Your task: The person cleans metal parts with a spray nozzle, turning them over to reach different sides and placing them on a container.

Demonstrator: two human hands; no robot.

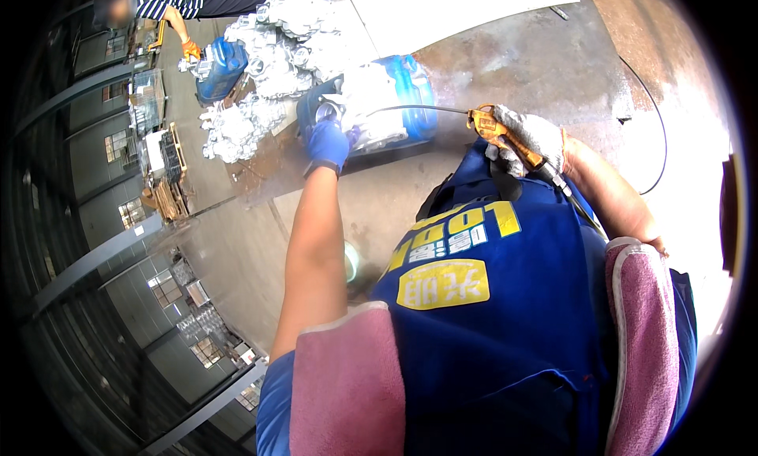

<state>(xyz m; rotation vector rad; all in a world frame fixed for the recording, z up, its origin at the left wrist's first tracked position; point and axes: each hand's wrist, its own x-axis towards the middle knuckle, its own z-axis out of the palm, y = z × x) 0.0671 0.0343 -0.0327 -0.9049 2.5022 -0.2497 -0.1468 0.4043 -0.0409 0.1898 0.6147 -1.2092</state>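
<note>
My right hand (538, 140), in a pale grey work glove, is closed around an orange air blow gun (488, 124). Its long thin nozzle reaches left to the blue plastic drum (422, 101) lying in front of me. Over the drum's left end, my left hand (327, 145), in a blue glove, grips a silvery metal casting (327, 111) with a round opening. Its fingertips are partly lost against the bright part. A white covering (371, 93) lies over the drum's middle. The nozzle's tip is hard to make out in the glare.
Heaps of silvery castings (276, 41) lie beyond the drum, with a smaller pile (237, 130) at the left. A co-worker's orange-gloved hand (191, 50) is at a second blue drum (223, 69). A hose (580, 207) trails from the gun; a black cable (662, 124) curves across the floor.
</note>
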